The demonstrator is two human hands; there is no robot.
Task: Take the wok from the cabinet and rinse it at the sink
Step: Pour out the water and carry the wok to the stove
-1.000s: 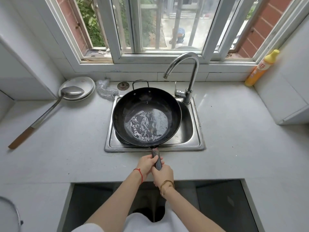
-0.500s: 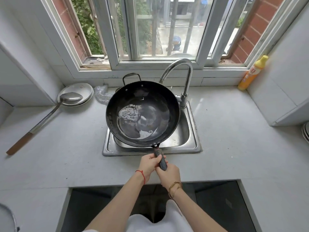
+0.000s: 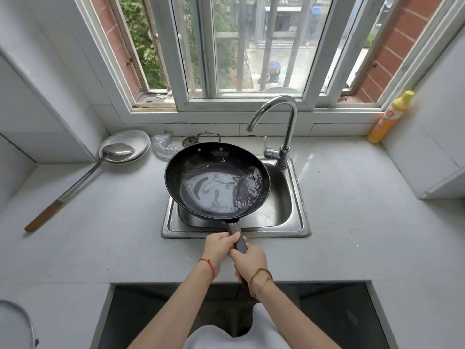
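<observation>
A black wok (image 3: 201, 157) hangs over the left part of the steel sink (image 3: 299, 222), with a pool of water spread across its bottom and up its right side. Both hands hold its dark handle at the sink's front edge. My left hand (image 3: 221, 248) grips the handle nearer the pan. My right hand (image 3: 251, 260) grips it just behind, closer to my body. The chrome tap (image 3: 289, 127) curves over the sink's back right, and no water runs from its spout.
A long metal ladle (image 3: 75, 182) with a wooden grip lies on the counter at left, its bowl on stacked metal plates (image 3: 141, 139). A wire scourer (image 3: 161, 147) sits behind the wok. A yellow bottle (image 3: 387, 117) stands at the back right corner. An open dark recess lies below my arms.
The wok has tipped and swung; the water has run from the left of its bottom across to the right side. Both hands keep their hold on the handle.
</observation>
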